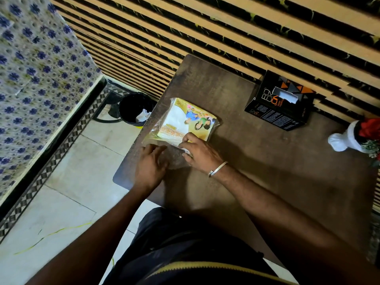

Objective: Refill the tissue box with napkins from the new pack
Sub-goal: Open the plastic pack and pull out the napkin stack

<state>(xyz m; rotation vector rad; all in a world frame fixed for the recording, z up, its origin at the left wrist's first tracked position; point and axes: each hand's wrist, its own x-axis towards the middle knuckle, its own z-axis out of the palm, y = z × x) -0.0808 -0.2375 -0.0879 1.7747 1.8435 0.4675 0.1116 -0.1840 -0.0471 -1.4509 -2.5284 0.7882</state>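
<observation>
— Two hands on the napkin pack (186, 122) at the table (257, 161) edge?
— Yes: left hand (151, 163) flat on its clear wrapper end, right hand (197, 151) pinching the pack. Tissue box (280, 103) well apart, by the wall.

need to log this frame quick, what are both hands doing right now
Left hand: fingers on the clear plastic end of the napkin pack; firm grip cannot be told.
Right hand: pinching the pack's near edge.
</observation>
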